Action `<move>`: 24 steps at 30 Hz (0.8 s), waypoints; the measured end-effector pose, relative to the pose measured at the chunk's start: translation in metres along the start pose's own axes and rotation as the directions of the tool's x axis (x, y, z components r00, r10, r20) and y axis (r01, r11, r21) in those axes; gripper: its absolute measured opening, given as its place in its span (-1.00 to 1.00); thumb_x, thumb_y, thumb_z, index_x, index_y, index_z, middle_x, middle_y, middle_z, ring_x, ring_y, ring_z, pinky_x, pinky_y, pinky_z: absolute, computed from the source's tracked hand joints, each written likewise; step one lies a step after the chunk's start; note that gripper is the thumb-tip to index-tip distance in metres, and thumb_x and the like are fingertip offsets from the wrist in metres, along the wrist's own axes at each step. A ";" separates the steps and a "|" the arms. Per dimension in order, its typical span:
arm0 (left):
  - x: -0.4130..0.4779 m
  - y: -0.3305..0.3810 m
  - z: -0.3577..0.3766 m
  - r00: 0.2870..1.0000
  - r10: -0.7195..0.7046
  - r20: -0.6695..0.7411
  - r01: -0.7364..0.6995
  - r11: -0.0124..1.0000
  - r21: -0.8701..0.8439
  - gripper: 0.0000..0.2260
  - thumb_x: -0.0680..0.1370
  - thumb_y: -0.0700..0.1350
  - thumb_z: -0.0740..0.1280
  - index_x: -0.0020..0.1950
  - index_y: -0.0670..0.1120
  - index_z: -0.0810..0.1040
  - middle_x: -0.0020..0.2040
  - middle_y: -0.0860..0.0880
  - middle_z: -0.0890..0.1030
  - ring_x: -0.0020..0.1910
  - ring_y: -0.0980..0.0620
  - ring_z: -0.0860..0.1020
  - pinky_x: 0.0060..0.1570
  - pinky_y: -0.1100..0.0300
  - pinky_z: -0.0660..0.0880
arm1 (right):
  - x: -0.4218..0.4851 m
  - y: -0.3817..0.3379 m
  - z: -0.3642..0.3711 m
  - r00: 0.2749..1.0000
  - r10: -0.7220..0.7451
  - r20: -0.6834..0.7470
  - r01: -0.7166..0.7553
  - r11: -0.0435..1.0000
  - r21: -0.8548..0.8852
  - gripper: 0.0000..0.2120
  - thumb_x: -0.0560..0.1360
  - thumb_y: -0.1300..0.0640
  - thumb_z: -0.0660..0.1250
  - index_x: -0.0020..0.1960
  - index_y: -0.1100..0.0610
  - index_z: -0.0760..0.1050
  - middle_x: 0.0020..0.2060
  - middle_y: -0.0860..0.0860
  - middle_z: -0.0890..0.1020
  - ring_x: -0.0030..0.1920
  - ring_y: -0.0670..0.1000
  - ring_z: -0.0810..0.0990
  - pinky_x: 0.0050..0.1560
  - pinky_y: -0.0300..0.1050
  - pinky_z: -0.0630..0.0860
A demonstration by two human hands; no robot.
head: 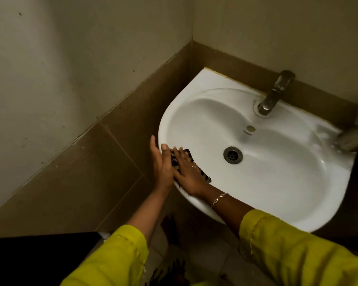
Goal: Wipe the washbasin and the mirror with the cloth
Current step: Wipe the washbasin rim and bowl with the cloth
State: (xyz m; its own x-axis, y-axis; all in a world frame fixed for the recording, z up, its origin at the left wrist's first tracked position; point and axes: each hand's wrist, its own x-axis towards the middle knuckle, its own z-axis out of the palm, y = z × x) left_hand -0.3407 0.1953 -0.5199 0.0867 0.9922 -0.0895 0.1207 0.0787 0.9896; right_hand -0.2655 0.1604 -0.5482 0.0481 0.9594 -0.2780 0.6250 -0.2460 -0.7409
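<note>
Corner of plain wall over brown tiles [91,172], no mirror in frame, so I can't say anything about its state; I'd count it as still to do. The washbasin [194,93] is white, fixed into the corner, bowl glossy. There's a smeary wet-looking patch on the right rim next to a blurred fitting I can't identify. The rest of the rim and bowl look fairly clean, but I can't tell wiped from untouched. My guess is I'm partway through the basin, working the front-left rim. My right hand [186,172] lies flat, fingers straight, pressing the cloth down onto that rim, not gripping it. My left hand [161,162] is just beside it on the outer edge of the rim, fingers straight and upright and holding nothing, with the thumb side touching the cloth edge or the rim. I can't tell which. The tap [273,96] is dull metal at the back, and no water is visibly running. The cloth [203,174] is dark and patterned, folded or bunched small, mostly hidden under my right palm, one edge poking out toward the bowl. The drain [233,155] is an open metal grate with nothing visibly pooled around it. Left to do: back rim, around the tap, right rim, then the mirror.
</note>
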 end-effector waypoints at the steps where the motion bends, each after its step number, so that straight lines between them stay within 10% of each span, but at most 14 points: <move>1: 0.001 0.000 -0.001 1.000 -0.010 0.024 0.010 1.000 0.018 -0.33 0.48 0.15 -0.01 0.53 -0.14 0.03 0.55 -0.11 0.08 0.50 0.06 0.07 0.43 0.22 0.11 | -0.005 0.001 -0.002 1.000 0.009 0.013 -0.009 1.000 -0.012 -0.37 0.56 -0.13 0.02 0.51 0.05 -0.17 0.52 0.07 -0.11 0.51 0.01 -0.16 0.46 0.18 -0.04; 13: 0.008 0.007 0.020 0.997 -0.075 0.018 0.054 0.837 0.545 -0.46 0.61 0.21 -0.01 0.52 -0.03 0.14 0.58 -0.01 -0.05 0.55 -0.05 -0.15 0.42 -0.25 -0.26 | -0.072 0.007 -0.021 0.988 0.105 0.118 -0.087 0.985 -0.149 -0.37 0.59 -0.16 0.00 0.52 0.12 -0.09 0.52 0.11 -0.02 0.51 0.05 -0.05 0.48 0.05 0.01; 24: -0.001 -0.004 0.031 0.987 0.159 0.034 -0.125 0.607 0.784 -0.39 0.54 0.26 0.11 0.43 -0.13 0.31 0.55 -0.10 0.14 0.54 -0.18 -0.16 0.38 -0.32 -0.26 | -0.135 0.031 -0.047 0.995 0.098 0.020 -0.079 0.892 -0.444 -0.40 0.56 -0.23 -0.06 0.48 0.09 0.12 0.47 0.05 0.23 0.41 0.07 0.29 0.25 -0.05 0.35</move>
State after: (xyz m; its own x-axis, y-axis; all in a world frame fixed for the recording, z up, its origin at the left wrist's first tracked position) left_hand -0.3106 0.1905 -0.5272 0.1387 0.9882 0.0656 0.8381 -0.1524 0.5238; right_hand -0.2159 0.0299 -0.5044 0.0930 0.9277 -0.3616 0.9002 -0.2335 -0.3676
